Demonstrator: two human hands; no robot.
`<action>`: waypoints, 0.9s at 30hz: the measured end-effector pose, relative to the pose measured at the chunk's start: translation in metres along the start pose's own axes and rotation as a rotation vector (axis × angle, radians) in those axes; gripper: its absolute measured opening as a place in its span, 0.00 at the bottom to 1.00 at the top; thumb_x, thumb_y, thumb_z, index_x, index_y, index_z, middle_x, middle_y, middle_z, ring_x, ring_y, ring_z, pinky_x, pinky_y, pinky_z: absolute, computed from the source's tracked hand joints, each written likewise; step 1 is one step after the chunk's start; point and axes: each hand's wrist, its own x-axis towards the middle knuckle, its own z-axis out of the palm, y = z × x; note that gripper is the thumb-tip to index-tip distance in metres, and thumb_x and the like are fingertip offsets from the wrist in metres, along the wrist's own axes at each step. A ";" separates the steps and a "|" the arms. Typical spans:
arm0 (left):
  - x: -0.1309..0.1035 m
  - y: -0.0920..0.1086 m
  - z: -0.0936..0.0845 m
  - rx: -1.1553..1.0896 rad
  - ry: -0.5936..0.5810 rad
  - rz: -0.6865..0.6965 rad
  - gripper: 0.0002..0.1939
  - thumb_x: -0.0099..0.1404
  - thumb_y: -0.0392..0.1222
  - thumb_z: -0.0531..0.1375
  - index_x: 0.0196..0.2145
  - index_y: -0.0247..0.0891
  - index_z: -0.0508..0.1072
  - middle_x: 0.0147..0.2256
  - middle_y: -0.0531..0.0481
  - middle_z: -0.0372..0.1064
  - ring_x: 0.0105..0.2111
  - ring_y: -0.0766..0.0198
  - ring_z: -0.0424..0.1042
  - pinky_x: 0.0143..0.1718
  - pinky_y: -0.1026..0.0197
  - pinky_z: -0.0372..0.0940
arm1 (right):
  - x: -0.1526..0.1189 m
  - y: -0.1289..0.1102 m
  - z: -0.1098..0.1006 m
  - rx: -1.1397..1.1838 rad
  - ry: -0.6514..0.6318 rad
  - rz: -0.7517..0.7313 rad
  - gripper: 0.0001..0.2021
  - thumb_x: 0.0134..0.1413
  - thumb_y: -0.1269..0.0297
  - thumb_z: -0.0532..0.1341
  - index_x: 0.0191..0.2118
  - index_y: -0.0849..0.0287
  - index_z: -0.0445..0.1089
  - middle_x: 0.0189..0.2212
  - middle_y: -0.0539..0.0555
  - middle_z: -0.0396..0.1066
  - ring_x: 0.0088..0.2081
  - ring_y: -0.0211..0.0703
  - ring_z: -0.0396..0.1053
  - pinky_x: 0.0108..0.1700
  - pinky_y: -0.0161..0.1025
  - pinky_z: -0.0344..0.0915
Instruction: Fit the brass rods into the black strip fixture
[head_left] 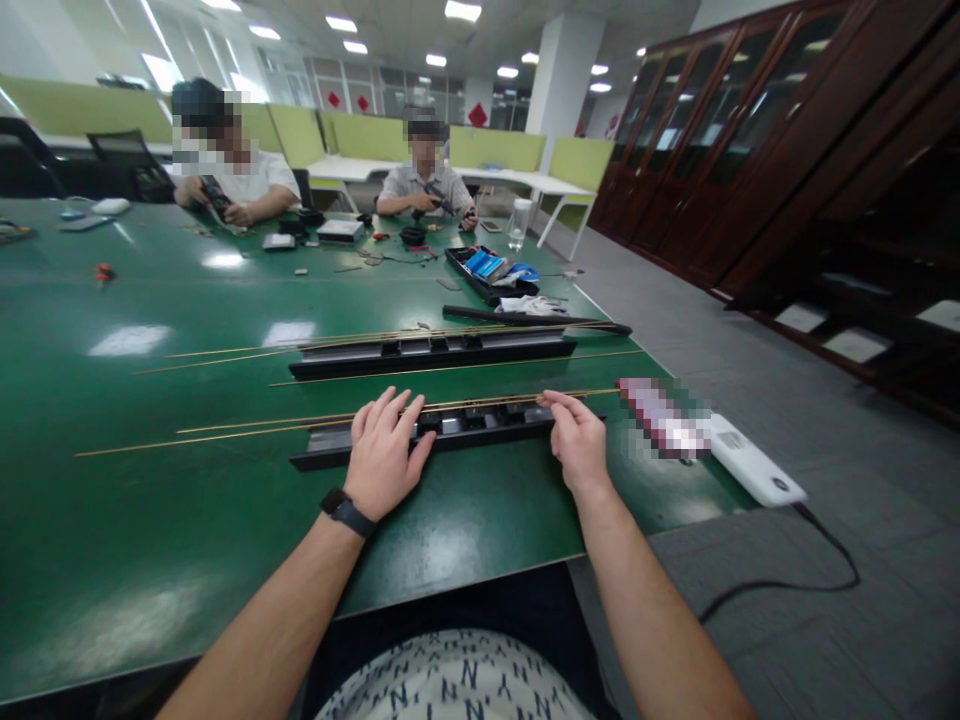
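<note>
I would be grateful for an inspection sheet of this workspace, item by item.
Surface: green tabletop, glossy, reflecting light.
Job's things: near black channel with thin gold-coloured rods along it; far black channel with more rods.
Clutter: black tray holding blue items; whitish gloves beside it; small loose parts farther off.
Hands: left hand spread over the near channel and rods; right hand seems to pinch rods near its right end.
Cables: black cable hanging from a white device at the right edge.
Surroundings: person in white and person in a collared shirt across the table, each handling something dark; wooden cabinets at right.
</note>
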 end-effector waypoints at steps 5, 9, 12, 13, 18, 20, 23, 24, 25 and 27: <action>0.000 -0.001 0.001 -0.007 0.004 -0.001 0.27 0.75 0.51 0.55 0.67 0.41 0.68 0.65 0.37 0.68 0.71 0.43 0.58 0.70 0.39 0.50 | 0.000 -0.001 0.001 0.019 -0.004 0.015 0.20 0.55 0.51 0.66 0.48 0.60 0.79 0.44 0.60 0.82 0.15 0.28 0.56 0.14 0.32 0.48; 0.000 -0.001 0.002 -0.012 0.006 0.001 0.27 0.74 0.50 0.55 0.67 0.42 0.68 0.66 0.37 0.67 0.71 0.43 0.58 0.70 0.38 0.50 | -0.001 -0.002 0.001 0.019 -0.019 0.014 0.21 0.55 0.50 0.66 0.48 0.60 0.79 0.44 0.59 0.82 0.15 0.28 0.57 0.14 0.32 0.48; 0.000 -0.001 0.002 -0.011 0.008 0.001 0.27 0.75 0.50 0.55 0.67 0.41 0.68 0.65 0.37 0.68 0.71 0.43 0.58 0.70 0.38 0.50 | -0.001 -0.002 0.001 0.015 -0.019 0.013 0.20 0.55 0.50 0.66 0.47 0.59 0.79 0.43 0.59 0.82 0.15 0.28 0.56 0.14 0.32 0.48; 0.000 -0.001 0.002 -0.009 0.009 0.001 0.26 0.75 0.50 0.55 0.67 0.41 0.68 0.65 0.37 0.68 0.71 0.44 0.58 0.70 0.38 0.50 | -0.001 -0.002 0.001 0.016 -0.019 0.011 0.20 0.55 0.51 0.66 0.47 0.59 0.79 0.43 0.58 0.82 0.15 0.28 0.56 0.14 0.32 0.48; 0.000 -0.001 0.001 -0.001 0.009 0.005 0.26 0.76 0.51 0.54 0.66 0.39 0.68 0.65 0.37 0.67 0.71 0.43 0.58 0.70 0.39 0.50 | -0.001 -0.001 0.001 0.034 -0.026 0.005 0.20 0.55 0.51 0.67 0.47 0.60 0.79 0.42 0.59 0.82 0.14 0.28 0.56 0.14 0.32 0.48; 0.000 -0.001 0.001 -0.005 0.006 0.003 0.26 0.75 0.50 0.55 0.66 0.40 0.68 0.65 0.37 0.67 0.71 0.43 0.58 0.70 0.39 0.49 | -0.001 -0.001 0.001 0.032 -0.026 0.004 0.20 0.55 0.50 0.67 0.47 0.60 0.79 0.43 0.59 0.82 0.14 0.28 0.56 0.14 0.32 0.48; 0.000 -0.001 0.001 -0.005 0.004 0.000 0.26 0.75 0.50 0.55 0.66 0.40 0.68 0.65 0.37 0.67 0.71 0.44 0.58 0.70 0.39 0.49 | -0.001 -0.002 0.001 0.020 -0.029 0.001 0.19 0.55 0.51 0.66 0.47 0.60 0.79 0.43 0.59 0.82 0.15 0.28 0.56 0.14 0.32 0.48; 0.000 -0.001 0.001 -0.003 0.004 0.001 0.26 0.75 0.50 0.55 0.66 0.40 0.68 0.65 0.37 0.67 0.71 0.44 0.58 0.70 0.39 0.49 | -0.001 -0.002 0.001 0.019 -0.031 0.000 0.19 0.56 0.52 0.66 0.47 0.60 0.79 0.43 0.59 0.82 0.15 0.28 0.56 0.14 0.32 0.48; 0.000 -0.001 0.001 -0.002 0.004 0.002 0.26 0.75 0.51 0.55 0.66 0.40 0.68 0.65 0.37 0.67 0.71 0.44 0.58 0.70 0.40 0.49 | -0.002 -0.003 0.001 0.020 -0.033 -0.001 0.19 0.56 0.53 0.66 0.47 0.60 0.79 0.43 0.59 0.82 0.15 0.28 0.56 0.14 0.32 0.48; 0.000 -0.001 0.002 -0.001 0.003 0.003 0.26 0.75 0.51 0.55 0.66 0.40 0.68 0.65 0.37 0.67 0.71 0.44 0.58 0.70 0.40 0.49 | -0.002 -0.003 0.001 0.025 -0.036 -0.002 0.18 0.56 0.54 0.65 0.47 0.61 0.79 0.43 0.59 0.82 0.14 0.27 0.56 0.14 0.32 0.49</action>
